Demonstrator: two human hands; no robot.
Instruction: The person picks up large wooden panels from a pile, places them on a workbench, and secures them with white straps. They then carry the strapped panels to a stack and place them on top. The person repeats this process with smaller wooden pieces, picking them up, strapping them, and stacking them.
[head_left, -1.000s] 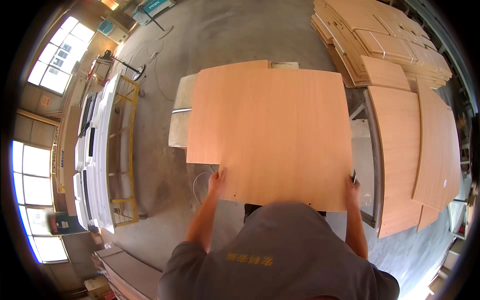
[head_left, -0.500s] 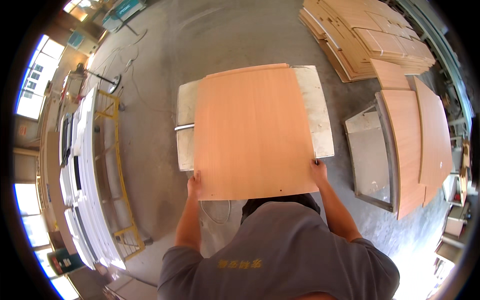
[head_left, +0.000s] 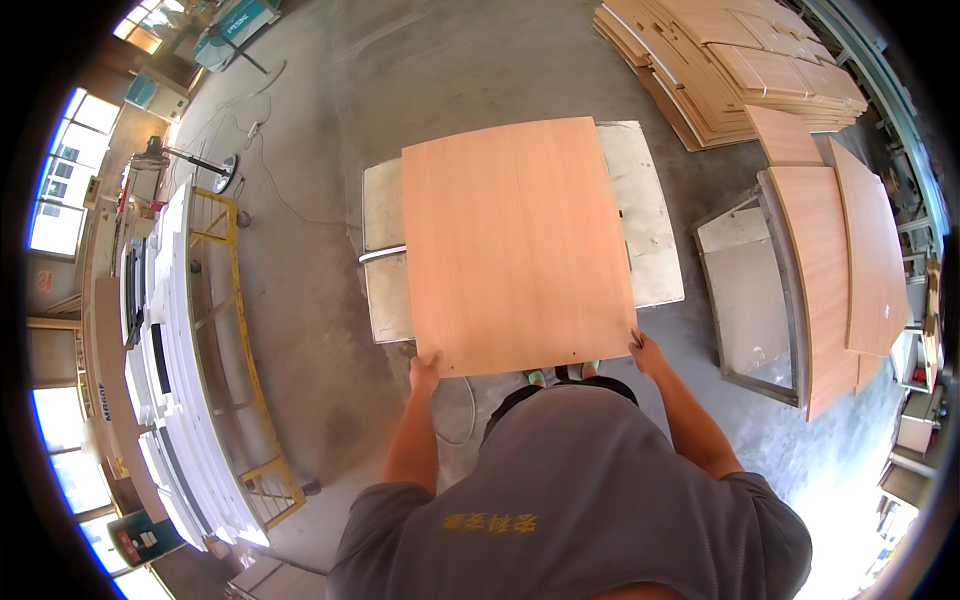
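A wide wood-grain board [head_left: 515,250] lies over a pale worktable [head_left: 645,215], whose surface shows on both sides of it. My left hand [head_left: 425,374] is closed on the board's near left corner. At the near right corner, my right hand [head_left: 646,352] grips the edge, its fingers partly hidden. Two small dark holes show along the board's near edge. A white strip [head_left: 383,254] juts out from the left side, on the tabletop. Whatever is beneath the board is hidden.
A cart with a yellow frame [head_left: 243,330] carries white panels [head_left: 185,350] at left. To the right, wood-grain boards [head_left: 812,270] rest on a metal-framed stand [head_left: 745,300]. A large stack of boards [head_left: 720,65] is at the far right. Cables [head_left: 262,150] lie on the floor.
The board's far edge now covers the board edge that showed beneath it. Its near edge has moved away from me with both hands, and my feet now show below it.
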